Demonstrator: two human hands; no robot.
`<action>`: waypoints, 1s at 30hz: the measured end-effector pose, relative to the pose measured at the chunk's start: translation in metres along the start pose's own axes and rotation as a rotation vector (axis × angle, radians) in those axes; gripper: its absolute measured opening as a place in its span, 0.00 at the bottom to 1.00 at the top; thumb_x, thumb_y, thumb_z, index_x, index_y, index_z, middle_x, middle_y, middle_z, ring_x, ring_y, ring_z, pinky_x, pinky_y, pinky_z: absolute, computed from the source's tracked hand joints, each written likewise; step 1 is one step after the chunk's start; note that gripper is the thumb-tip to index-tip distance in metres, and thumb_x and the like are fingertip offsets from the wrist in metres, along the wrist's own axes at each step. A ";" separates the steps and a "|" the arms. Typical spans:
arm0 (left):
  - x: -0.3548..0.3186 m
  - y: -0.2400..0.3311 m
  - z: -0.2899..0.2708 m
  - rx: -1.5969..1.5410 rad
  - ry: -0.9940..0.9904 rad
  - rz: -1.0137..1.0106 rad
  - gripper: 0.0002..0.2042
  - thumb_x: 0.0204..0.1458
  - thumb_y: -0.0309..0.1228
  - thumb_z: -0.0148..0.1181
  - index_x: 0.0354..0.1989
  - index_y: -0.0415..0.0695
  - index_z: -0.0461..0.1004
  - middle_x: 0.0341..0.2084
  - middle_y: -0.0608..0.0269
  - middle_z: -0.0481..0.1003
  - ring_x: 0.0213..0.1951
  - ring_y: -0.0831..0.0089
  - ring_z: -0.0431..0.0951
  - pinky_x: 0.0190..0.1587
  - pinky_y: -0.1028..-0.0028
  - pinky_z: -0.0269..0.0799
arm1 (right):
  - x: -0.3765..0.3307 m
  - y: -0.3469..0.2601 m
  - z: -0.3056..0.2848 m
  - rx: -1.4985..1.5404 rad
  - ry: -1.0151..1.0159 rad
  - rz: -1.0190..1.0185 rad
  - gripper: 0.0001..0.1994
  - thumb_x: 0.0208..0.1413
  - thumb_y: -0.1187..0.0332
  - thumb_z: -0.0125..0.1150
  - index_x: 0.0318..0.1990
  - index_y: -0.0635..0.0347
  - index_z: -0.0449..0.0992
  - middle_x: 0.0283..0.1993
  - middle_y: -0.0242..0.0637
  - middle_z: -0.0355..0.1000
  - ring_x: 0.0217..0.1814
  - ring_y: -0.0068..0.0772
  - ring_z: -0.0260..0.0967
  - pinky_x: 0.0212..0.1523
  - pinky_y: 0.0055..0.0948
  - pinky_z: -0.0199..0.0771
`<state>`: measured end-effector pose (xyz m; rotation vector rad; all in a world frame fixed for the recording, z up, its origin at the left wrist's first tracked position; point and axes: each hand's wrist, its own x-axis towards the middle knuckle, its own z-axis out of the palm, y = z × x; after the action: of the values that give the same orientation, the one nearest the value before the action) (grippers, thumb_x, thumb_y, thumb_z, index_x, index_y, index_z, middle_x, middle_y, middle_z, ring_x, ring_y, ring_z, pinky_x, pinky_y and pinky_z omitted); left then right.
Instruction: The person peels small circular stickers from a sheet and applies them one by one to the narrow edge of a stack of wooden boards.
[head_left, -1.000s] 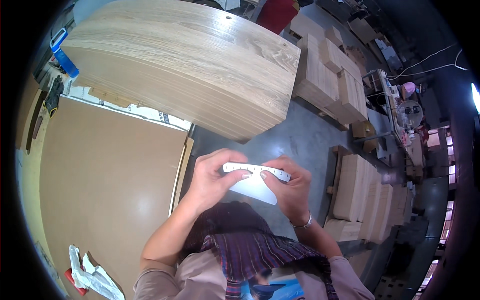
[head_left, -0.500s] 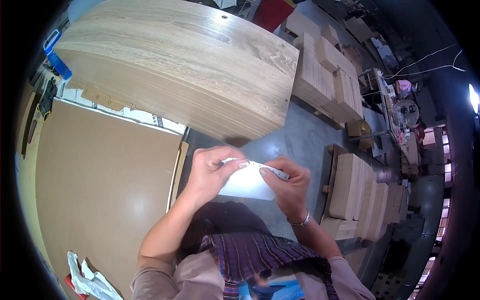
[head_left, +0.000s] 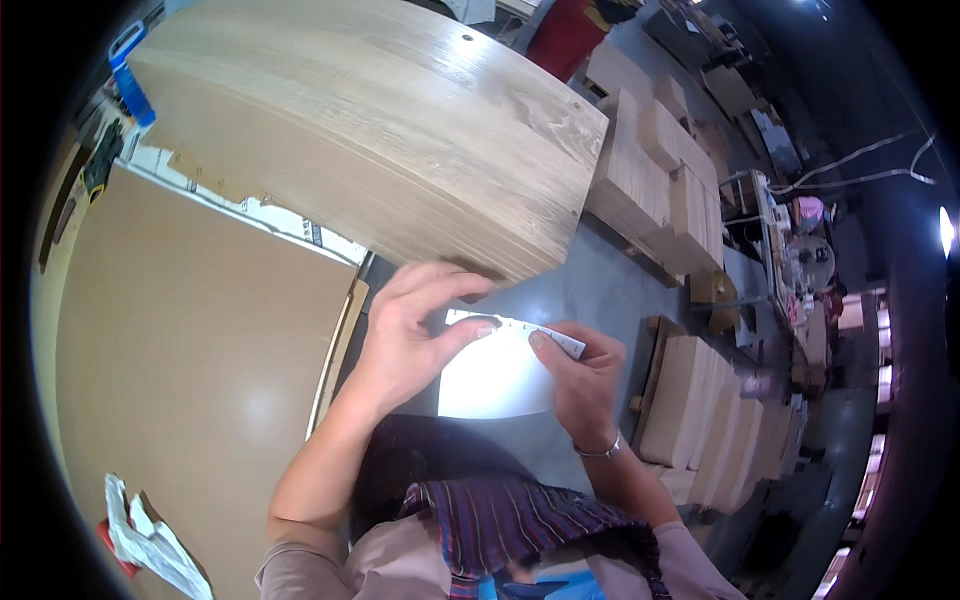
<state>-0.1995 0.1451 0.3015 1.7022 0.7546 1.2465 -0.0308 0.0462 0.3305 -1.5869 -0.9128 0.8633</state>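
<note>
In front of me a white sheet of paper [head_left: 490, 375] hangs from a narrow strip with small dark print along its top edge. My right hand [head_left: 585, 370] pinches the strip's right end between thumb and fingers; a bracelet circles that wrist. My left hand [head_left: 405, 325] is at the other end, its thumb lying against the strip. The left index finger is lifted clear of the paper, leaving a gap above the thumb. Whatever lies behind the sheet is hidden.
Beyond my hands stands a stack of wood-grain boards [head_left: 400, 110]. A large brown panel [head_left: 200, 320] lies at left, with crumpled white material [head_left: 150, 540] on it. A blue-handled tool [head_left: 132, 85] rests at far left. More boards [head_left: 690, 400] are piled at right.
My left fingers have lifted and spread away from the strip, while the thumb stays against it. The paper shows more of its face. My view has shifted slightly.
</note>
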 end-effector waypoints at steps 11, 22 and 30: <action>-0.009 0.012 0.021 0.381 -0.020 0.133 0.06 0.39 0.23 0.66 0.25 0.45 0.76 0.23 0.66 0.67 0.30 0.67 0.69 0.30 0.69 0.68 | 0.021 -0.009 -0.029 -0.408 -0.179 -0.359 0.02 0.49 0.79 0.67 0.31 0.66 0.81 0.24 0.32 0.75 0.25 0.17 0.69 0.25 0.19 0.65; -0.015 0.008 0.044 0.455 0.006 0.192 0.07 0.36 0.22 0.68 0.23 0.43 0.74 0.24 0.64 0.67 0.30 0.65 0.68 0.31 0.69 0.67 | 0.026 0.001 -0.048 -0.363 -0.244 -0.368 0.02 0.49 0.79 0.67 0.31 0.67 0.81 0.26 0.35 0.77 0.26 0.19 0.72 0.27 0.19 0.67; -0.014 0.004 0.050 0.347 -0.005 0.202 0.09 0.36 0.22 0.69 0.25 0.42 0.74 0.25 0.63 0.67 0.31 0.64 0.68 0.33 0.68 0.67 | 0.025 0.001 -0.058 -0.335 -0.247 -0.316 0.03 0.50 0.79 0.66 0.32 0.68 0.81 0.27 0.34 0.78 0.28 0.17 0.71 0.28 0.17 0.69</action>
<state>-0.1564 0.1166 0.2929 2.1049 0.8504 1.3018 0.0317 0.0433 0.3376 -1.5756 -1.5036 0.7155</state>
